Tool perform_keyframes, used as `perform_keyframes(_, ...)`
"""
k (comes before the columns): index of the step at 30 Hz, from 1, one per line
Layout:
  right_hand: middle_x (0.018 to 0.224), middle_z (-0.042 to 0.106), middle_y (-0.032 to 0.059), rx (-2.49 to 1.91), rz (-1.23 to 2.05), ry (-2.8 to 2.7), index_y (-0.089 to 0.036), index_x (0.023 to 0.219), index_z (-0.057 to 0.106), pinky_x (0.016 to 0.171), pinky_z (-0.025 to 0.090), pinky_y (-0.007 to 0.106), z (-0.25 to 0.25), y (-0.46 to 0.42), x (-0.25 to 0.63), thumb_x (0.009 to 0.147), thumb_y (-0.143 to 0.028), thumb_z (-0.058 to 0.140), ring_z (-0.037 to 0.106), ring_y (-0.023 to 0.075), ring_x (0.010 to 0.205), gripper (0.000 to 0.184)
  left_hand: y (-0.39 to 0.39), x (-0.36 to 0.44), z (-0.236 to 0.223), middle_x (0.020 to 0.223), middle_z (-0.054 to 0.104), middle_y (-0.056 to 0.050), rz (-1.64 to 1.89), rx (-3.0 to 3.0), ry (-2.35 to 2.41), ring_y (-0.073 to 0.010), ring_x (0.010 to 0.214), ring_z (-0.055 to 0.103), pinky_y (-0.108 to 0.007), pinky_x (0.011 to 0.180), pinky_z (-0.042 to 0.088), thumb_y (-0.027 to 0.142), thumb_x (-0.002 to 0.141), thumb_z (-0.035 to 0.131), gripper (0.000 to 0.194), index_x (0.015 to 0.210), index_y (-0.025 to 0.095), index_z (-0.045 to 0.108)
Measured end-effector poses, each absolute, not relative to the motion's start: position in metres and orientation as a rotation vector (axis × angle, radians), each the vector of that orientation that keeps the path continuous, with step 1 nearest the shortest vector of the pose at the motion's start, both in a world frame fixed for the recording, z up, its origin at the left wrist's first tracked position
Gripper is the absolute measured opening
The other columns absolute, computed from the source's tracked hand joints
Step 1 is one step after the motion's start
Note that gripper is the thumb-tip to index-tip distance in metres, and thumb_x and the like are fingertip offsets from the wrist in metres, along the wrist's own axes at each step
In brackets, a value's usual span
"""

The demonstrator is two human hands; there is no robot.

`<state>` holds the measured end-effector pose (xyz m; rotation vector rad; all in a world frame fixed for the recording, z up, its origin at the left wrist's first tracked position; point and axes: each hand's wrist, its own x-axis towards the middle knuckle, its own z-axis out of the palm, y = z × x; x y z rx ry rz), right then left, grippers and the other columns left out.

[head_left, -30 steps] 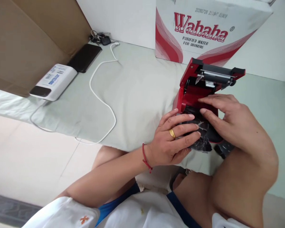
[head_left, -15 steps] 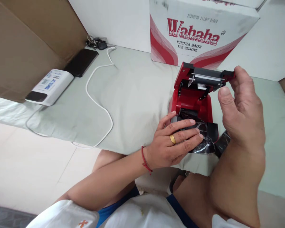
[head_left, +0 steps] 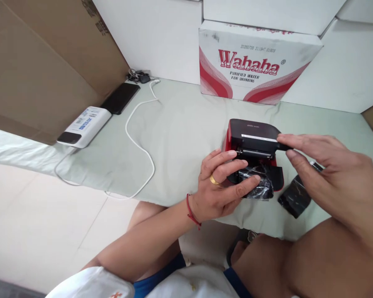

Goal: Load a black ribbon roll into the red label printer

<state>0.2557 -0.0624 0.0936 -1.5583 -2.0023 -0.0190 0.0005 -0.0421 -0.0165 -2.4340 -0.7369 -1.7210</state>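
Observation:
In the head view a small red and black machine (head_left: 255, 131) with a hinged, roller-fitted lid, much like a label printer, stands on the cloth. Its lid is partly lowered, leaving a gap at the front. My right hand (head_left: 326, 161) pinches the lid's right corner between thumb and fingers. My left hand (head_left: 222, 184), with a gold ring, lies with fingers apart on the machine's front left edge. Its fingertips touch a shiny black film with white streaks (head_left: 259, 188), which comes out over the front. A second black, white-streaked piece (head_left: 295, 198) lies under my right hand.
A Wahaha water carton (head_left: 255, 62) stands behind the machine against white boxes. To the left lie a white device (head_left: 88, 124), a black phone (head_left: 122, 98), keys (head_left: 139, 76) and a white cable (head_left: 144, 149). A brown carton (head_left: 49, 62) borders the left side.
My right hand has brought the machine's lid down from upright to nearly closed. My left hand stays on the film, its fingers now more bent. The camera view has shifted slightly.

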Motion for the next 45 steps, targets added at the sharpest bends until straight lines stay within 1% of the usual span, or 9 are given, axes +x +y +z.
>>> perform_keyframes(3,0.127,0.092,0.0018,-1.566,-0.046,-2.109,-0.031,0.139,0.089,0.09,0.075,0.041,0.092,-0.069,0.258,0.113,-0.029,0.059,0.086,0.0239,0.108,0.039,-0.036,-0.002,-0.017,0.136,0.085,-0.009,-1.815,-2.477,-0.732,-0.0286,0.148,0.073,-0.05,0.137,0.053,0.029,0.113,0.059,0.043,0.151,0.031,0.078)
perform_keyframes(10,0.141,0.086,-0.005,-1.61,0.157,-2.115,-0.04,0.132,0.09,0.108,0.077,0.055,0.083,-0.076,0.267,0.112,-0.027,0.059,0.089,0.0307,0.119,0.039,-0.021,-0.015,-0.015,0.162,0.08,-0.008,-2.066,-2.76,-0.935,-0.0306,0.156,0.073,-0.058,0.145,0.04,0.026,0.121,0.046,0.069,0.188,0.038,0.038)
perform_keyframes(16,0.139,0.085,-0.0087,-1.638,0.192,-2.144,-0.047,0.134,0.09,0.094,0.08,0.056,0.081,-0.076,0.273,0.112,-0.029,0.056,0.09,0.0333,0.113,0.045,-0.018,-0.012,-0.015,0.143,0.088,-0.007,-2.02,-2.81,-0.979,-0.0244,0.139,0.081,-0.046,0.123,0.06,0.022,0.124,0.036,0.061,0.182,0.036,0.049)
perform_keyframes(23,0.135,0.084,-0.0095,-1.631,0.182,-2.104,-0.047,0.125,0.093,0.086,0.081,0.058,0.069,-0.072,0.272,0.11,-0.034,0.056,0.09,0.0354,0.107,0.042,-0.015,-0.015,-0.011,0.133,0.09,-0.005,-1.976,-2.826,-1.017,-0.0218,0.127,0.083,-0.04,0.112,0.066,0.011,0.119,0.042,0.059,0.17,0.032,0.064)
perform_keyframes(29,0.136,0.086,-0.0105,-1.602,0.428,-1.889,-0.046,0.119,0.094,0.108,0.077,0.049,0.066,-0.071,0.274,0.111,-0.036,0.061,0.088,0.0286,0.124,0.035,-0.016,-0.021,-0.02,0.137,0.089,-0.005,-2.33,-2.982,-1.109,-0.0253,0.134,0.081,-0.046,0.124,0.058,0.019,0.112,0.061,0.049,0.158,0.032,0.071)
perform_keyframes(33,0.122,0.092,-0.0044,-1.554,0.366,-1.876,-0.038,0.121,0.094,0.076,0.075,0.038,0.08,-0.076,0.269,0.109,-0.036,0.064,0.091,0.0248,0.097,0.032,-0.008,-0.017,-0.031,0.159,0.08,-0.005,-2.777,-2.889,-1.279,-0.0297,0.161,0.066,-0.05,0.133,0.052,0.036,0.102,0.08,0.06,0.16,0.039,0.065)
perform_keyframes(38,0.083,0.081,-0.0037,-1.421,0.419,-1.979,-0.035,0.15,0.082,0.056,0.058,0.031,0.094,-0.079,0.254,0.109,-0.033,0.073,0.066,0.0141,0.055,0.042,0.005,-0.01,-0.034,0.186,0.056,-0.002,-2.984,-2.881,-1.516,-0.0333,0.181,0.041,-0.054,0.142,0.044,0.038,0.085,0.083,0.077,0.16,0.039,0.064)
perform_keyframes(41,0.1,0.083,0.0002,-1.341,0.312,-1.999,-0.032,0.151,0.079,0.059,0.057,0.032,0.091,-0.074,0.241,0.109,-0.028,0.071,0.063,0.0132,0.06,0.043,0.008,-0.009,-0.032,0.189,0.052,-0.001,-2.911,-2.97,-1.525,-0.0328,0.184,0.037,-0.056,0.149,0.036,0.038,0.081,0.082,0.086,0.164,0.04,0.061)
perform_keyframes(45,0.125,0.085,0.0057,-1.281,0.245,-2.075,-0.026,0.139,0.081,0.073,0.063,0.033,0.085,-0.064,0.231,0.109,-0.02,0.066,0.081,0.0181,0.089,0.034,0.008,-0.014,-0.034,0.195,0.043,0.003,-2.839,-2.829,-1.739,-0.0309,0.189,0.025,-0.057,0.155,0.025,0.036,0.077,0.085,0.098,0.169,0.044,0.055)
